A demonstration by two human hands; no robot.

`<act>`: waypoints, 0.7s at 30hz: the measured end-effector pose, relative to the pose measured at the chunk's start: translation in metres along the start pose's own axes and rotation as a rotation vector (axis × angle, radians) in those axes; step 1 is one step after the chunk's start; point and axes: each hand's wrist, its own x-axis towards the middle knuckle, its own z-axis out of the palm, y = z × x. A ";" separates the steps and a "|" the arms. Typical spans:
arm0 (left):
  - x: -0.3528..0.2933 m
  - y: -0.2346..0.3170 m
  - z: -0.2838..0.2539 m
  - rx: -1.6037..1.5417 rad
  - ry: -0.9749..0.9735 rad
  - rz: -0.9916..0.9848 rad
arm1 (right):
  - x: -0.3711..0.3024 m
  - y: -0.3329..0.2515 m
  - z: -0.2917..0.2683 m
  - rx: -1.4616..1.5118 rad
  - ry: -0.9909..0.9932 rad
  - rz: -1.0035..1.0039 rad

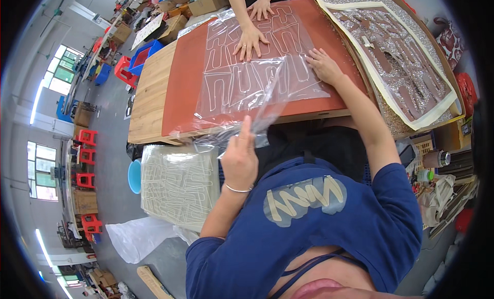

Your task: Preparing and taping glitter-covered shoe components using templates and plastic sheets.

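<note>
A clear plastic sheet with white outlined shapes (218, 95) lies on a red-brown mat (180, 93) on the table. Thin clear film (272, 90) is folded back over its near part and gathers toward me. My left hand (240, 157) is at the table's near edge, fingers curled on the gathered film, index finger stretched forward. My right hand (324, 67) rests open at the sheet's right edge, fingers spread over the mat. Across the table, a co-worker's two hands (251, 40) press flat on the sheet.
At right, a cream-bordered panel with glittery pieces (447, 101) lies on a speckled tray. Below left stands a stack of similar outlined sheets (180, 183), beside a light-blue basin (135, 176). Red stools (86, 156) and a blue crate (145, 56) stand further left.
</note>
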 end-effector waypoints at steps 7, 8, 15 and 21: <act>-0.004 -0.035 -0.015 -0.173 0.267 0.192 | -0.028 -0.052 -0.003 0.022 0.059 0.084; -0.008 -0.040 -0.027 -0.062 0.244 0.262 | -0.036 -0.063 -0.003 0.036 0.119 0.079; -0.059 -0.079 -0.088 0.028 0.118 0.260 | -0.072 -0.140 -0.044 0.082 0.213 0.077; -0.042 -0.083 -0.110 0.132 0.150 0.324 | -0.052 -0.110 -0.065 0.156 0.072 0.091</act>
